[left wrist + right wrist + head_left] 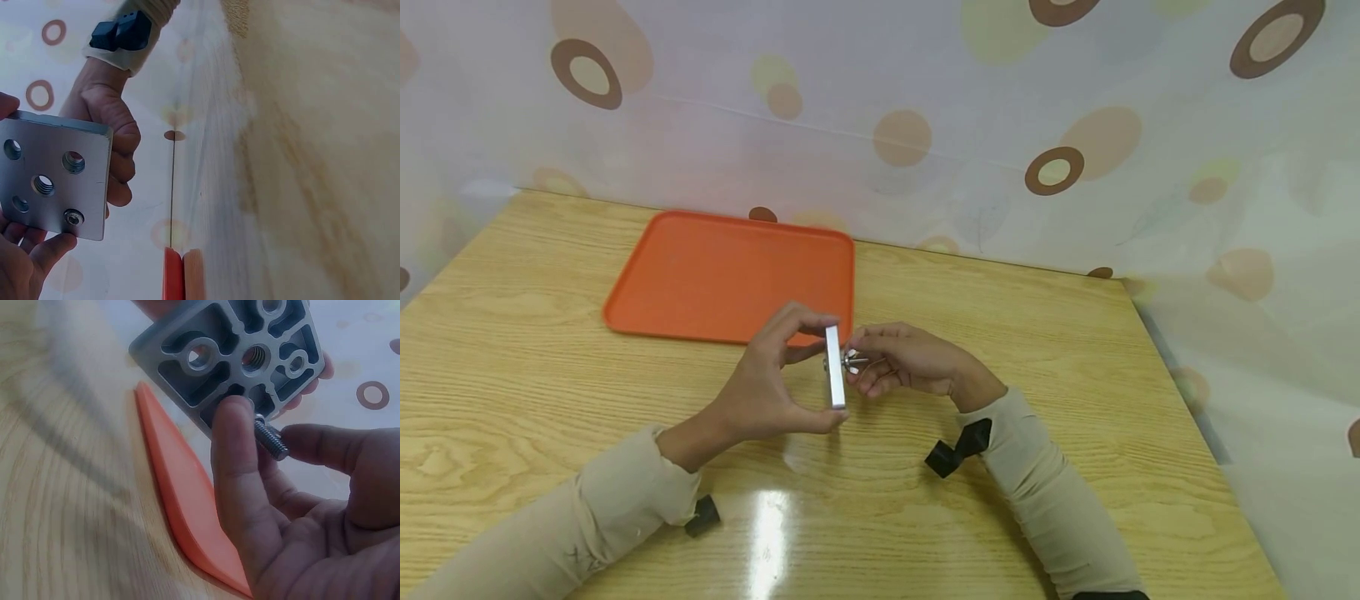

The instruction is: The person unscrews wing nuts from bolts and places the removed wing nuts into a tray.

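Between the thumb and fingers of my left hand [763, 387], a square metal plate [834, 371] is gripped by its edges and stands on end above the table. Its smooth face in the left wrist view has several holes, one threaded in the centre, and a socket bolt head [74, 217] in a corner. The ribbed back appears in the right wrist view, with the threaded bolt [270, 439] sticking out. My right hand [917, 358] pinches at a small wing nut [852, 362] on that bolt. A right finger partly hides the nut's place in the right wrist view.
An orange tray [730, 275] lies on the wooden table [1037, 333] behind my hands, towards the left. A patterned sheet [850, 83] hangs along the table's back edge. Black wrist devices sit on both sleeves.
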The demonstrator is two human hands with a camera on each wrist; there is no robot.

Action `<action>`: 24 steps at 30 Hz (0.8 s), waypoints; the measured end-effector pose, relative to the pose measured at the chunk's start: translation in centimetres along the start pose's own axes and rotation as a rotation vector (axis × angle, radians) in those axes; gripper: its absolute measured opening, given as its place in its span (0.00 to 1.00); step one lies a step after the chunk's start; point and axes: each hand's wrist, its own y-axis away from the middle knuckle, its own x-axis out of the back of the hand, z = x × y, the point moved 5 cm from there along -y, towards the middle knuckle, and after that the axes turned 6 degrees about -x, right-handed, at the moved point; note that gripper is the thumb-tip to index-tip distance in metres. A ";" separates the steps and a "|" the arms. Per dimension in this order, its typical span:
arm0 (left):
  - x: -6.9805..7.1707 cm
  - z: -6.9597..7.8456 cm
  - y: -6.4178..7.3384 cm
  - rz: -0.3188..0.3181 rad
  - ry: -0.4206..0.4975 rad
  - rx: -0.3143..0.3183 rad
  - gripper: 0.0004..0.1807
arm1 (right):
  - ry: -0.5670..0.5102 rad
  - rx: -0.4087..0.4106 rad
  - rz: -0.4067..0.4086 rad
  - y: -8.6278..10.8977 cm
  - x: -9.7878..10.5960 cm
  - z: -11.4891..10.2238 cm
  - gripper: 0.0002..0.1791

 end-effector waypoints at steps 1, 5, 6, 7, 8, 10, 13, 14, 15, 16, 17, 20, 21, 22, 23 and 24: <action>0.0 0.0 0.0 0.001 0.000 0.002 0.44 | 0.006 0.004 0.006 0.0 0.0 0.0 0.14; 0.0 -0.1 0.0 0.004 0.001 0.010 0.44 | 0.042 0.034 0.026 0.0 0.3 -0.1 0.12; 0.0 -0.1 0.0 0.005 0.001 0.013 0.44 | 0.053 0.043 0.026 0.0 0.3 -0.2 0.11; 0.0 0.0 0.0 0.005 0.003 0.015 0.44 | 0.062 0.053 0.024 0.0 0.4 -0.2 0.10; 0.0 -0.1 0.0 0.004 0.002 0.015 0.44 | 0.072 0.061 0.022 0.1 0.4 -0.2 0.09; 0.0 -0.1 0.0 0.004 0.002 0.016 0.44 | 0.091 0.069 0.018 0.2 0.4 -0.3 0.08; 0.0 -0.2 0.1 0.002 -0.004 0.020 0.44 | 0.120 0.076 0.014 0.3 0.2 -0.4 0.10; 0.0 -0.2 0.1 0.002 -0.005 0.022 0.44 | 0.128 0.078 0.014 0.4 0.2 -0.5 0.10; 0.0 -0.2 0.0 0.002 -0.004 0.025 0.44 | 0.137 0.080 0.015 0.4 0.1 -0.5 0.11; 0.1 -0.1 0.0 0.002 -0.004 0.028 0.44 | 0.144 0.086 0.014 0.4 0.1 -0.5 0.11; 0.1 -0.1 0.0 0.002 -0.006 0.028 0.44 | 0.153 0.089 0.015 0.4 0.1 -0.5 0.12; 0.1 -0.1 0.0 0.003 -0.001 0.031 0.44 | 0.172 0.095 0.022 0.4 0.2 -0.5 0.13; 0.0 -0.1 0.0 0.003 0.001 0.031 0.44 | 0.174 0.095 0.024 0.4 0.2 -0.5 0.13; 0.1 -0.1 0.0 0.003 0.001 0.031 0.44 | 0.174 0.096 0.025 0.4 0.2 -0.5 0.13; 0.1 -0.1 0.0 0.004 0.001 0.030 0.44 | 0.174 0.097 0.024 0.4 0.2 -0.5 0.13; 0.1 0.0 0.0 0.005 0.002 0.031 0.44 | 0.171 0.099 0.025 0.4 0.2 -0.5 0.13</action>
